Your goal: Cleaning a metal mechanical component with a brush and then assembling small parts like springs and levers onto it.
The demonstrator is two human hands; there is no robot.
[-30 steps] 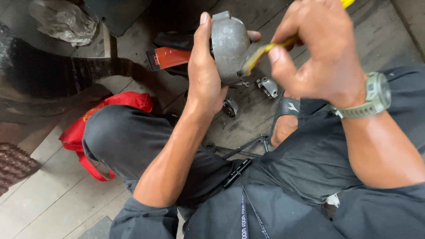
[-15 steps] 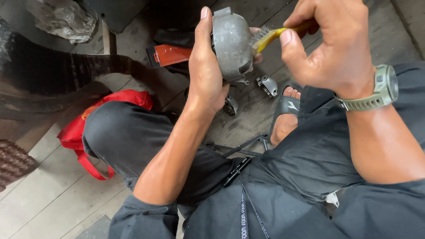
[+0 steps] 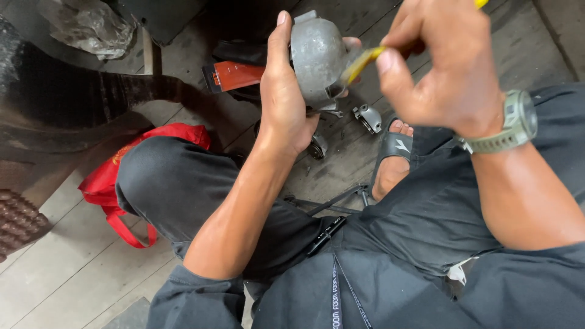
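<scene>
- Left hand (image 3: 286, 103) was wrapped around a grey domed metal housing (image 3: 317, 52), thumb up along its near side, fingers closed behind it; fingertips showed past the far edge. Housing was held up off the floor, in front of my knees.
- Right hand (image 3: 445, 67) was pinched shut on a yellow-handled tool (image 3: 362, 61). Looked like a brush or scraper, too blurred to say which. Its working end sat against the housing's right side.
- Green wristwatch (image 3: 518, 125) on the right wrist.
- Progress, my read: housing was off whatever it belongs to and surface still looked dull and grimy, so cleaning was somewhere mid-way, not finished. Can't tell how much of the far side was done.
- Loose small metal parts (image 3: 367, 117) lay on the wooden floor (image 3: 61, 268) just below the housing, apart from it, so reassembly was still open.
- Red-orange flat tool (image 3: 234, 76) lay on the floor behind my left hand, untouched.
- Red bag (image 3: 106, 183) beside my left knee; black sandal (image 3: 390, 149) on my foot near the parts.
</scene>
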